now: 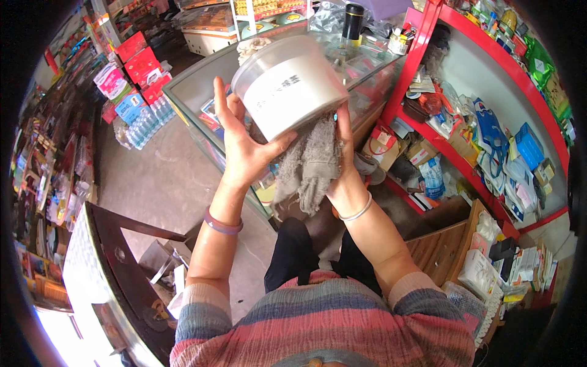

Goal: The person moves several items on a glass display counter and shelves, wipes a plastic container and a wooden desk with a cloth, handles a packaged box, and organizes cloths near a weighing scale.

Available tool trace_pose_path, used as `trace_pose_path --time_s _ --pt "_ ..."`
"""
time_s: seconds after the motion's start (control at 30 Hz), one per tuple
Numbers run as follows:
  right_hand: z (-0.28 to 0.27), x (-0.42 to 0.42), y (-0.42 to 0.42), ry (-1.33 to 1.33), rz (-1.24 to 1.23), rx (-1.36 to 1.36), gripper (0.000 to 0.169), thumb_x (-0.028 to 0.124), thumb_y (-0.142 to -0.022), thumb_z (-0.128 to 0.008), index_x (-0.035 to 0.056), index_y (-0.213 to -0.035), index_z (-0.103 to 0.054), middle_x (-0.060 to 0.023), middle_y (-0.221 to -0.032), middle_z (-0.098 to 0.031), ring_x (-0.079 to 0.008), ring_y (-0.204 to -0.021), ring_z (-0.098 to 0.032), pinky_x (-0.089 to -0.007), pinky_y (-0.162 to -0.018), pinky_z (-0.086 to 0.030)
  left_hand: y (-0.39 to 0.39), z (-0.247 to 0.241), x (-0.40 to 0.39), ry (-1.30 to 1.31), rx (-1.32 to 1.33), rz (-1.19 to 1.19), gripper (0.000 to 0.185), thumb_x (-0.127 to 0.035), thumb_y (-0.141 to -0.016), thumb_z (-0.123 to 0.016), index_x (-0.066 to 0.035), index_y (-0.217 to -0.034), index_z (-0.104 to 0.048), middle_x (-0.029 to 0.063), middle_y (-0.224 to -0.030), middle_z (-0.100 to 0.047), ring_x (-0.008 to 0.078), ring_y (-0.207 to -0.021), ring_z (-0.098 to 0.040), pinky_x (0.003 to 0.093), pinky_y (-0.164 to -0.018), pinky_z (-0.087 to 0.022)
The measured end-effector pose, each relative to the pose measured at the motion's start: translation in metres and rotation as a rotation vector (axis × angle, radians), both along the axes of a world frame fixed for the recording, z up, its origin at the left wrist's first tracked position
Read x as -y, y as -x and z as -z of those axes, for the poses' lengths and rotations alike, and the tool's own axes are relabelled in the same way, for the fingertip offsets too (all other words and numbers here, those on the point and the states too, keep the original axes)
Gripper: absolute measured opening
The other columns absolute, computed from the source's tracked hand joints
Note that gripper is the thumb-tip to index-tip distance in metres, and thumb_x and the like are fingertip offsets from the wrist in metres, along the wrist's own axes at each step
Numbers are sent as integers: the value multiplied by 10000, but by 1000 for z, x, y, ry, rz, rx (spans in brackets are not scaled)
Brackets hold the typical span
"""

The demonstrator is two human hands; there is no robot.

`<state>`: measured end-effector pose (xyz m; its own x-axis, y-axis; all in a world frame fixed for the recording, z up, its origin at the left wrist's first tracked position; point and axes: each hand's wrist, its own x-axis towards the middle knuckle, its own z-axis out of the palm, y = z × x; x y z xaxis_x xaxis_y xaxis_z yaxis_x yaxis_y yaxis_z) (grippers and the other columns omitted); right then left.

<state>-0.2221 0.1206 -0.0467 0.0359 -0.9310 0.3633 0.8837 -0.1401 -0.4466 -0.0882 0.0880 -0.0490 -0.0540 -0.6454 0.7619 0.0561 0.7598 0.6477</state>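
Observation:
A round translucent plastic tub [293, 87] with a white wrap bearing writing is held up, tilted, between my two hands. My left hand [245, 142] grips its lower left side, with the thumb at the bottom edge and the fingers spread along the side. Under the tub's lower right side, my right hand [341, 156] supports it and holds a grey, frayed cloth [316, 160]. The cloth hangs down between my wrists and lies against the tub's underside. The fingers of my right hand are mostly hidden behind the cloth and tub.
A glass display counter [197, 108] stands beyond my hands, with a black cylindrical container [352, 22] on it. Red-framed shelves [412, 59] full of goods are at the right. Bottled water [149, 124] and red boxes stand on the floor at the left. A wooden drawer unit [440, 247] is near my right arm.

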Motion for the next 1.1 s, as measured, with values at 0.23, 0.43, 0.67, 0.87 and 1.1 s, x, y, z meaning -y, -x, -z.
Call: trace_pose_path --time_s 0.23,0.43,0.67,0.87,1.1 --pt "9 19 26 38 487 -396 535 344 -908 -530 15 -1310 -405 -71 -1192 -532 -159 -1078 -498 -296 -931 -406 -38 6 3 -82 123 -70 931 -303 -584 -782 8 -1343 -342 195 -1354 -374 321 -1233 -406 441 -1026 -334" --pt "0 5 31 -27 191 -172 525 415 -917 -513 32 -1274 -472 -94 -1199 -568 -186 -1063 -550 -316 -947 -421 -15 -10 -10 -80 24 66 1061 -156 -580 -788 -69 -1413 -136 172 -1349 -365 290 -1249 -391 407 -1046 -322" --pt "19 -13 9 -208 -157 118 493 460 -896 -533 59 -1182 -560 -62 -1148 -610 -172 -1009 -588 -318 -895 -484 5 19 4 165 51 -126 1115 -121 -541 -879 -102 -1390 -156 163 -1368 -345 296 -1252 -394 409 -1025 -369" --pt "11 -20 11 -140 -145 181 620 546 -918 -427 62 -1304 -456 -83 -1243 -547 -190 -1097 -534 -334 -950 -435 -8 15 4 550 409 -469 910 35 -518 -777 -183 -1279 -328 176 -1372 -374 375 -1245 -406 504 -1054 -311" --pt "30 -10 20 -183 -82 90 587 497 -882 -548 83 -1287 -456 -65 -1243 -524 -156 -1121 -499 -317 -958 -403 4 -6 -30 348 517 -352 953 -18 -531 -749 -138 -1347 -272 227 -1433 -258 414 -1310 -305 510 -1078 -264"
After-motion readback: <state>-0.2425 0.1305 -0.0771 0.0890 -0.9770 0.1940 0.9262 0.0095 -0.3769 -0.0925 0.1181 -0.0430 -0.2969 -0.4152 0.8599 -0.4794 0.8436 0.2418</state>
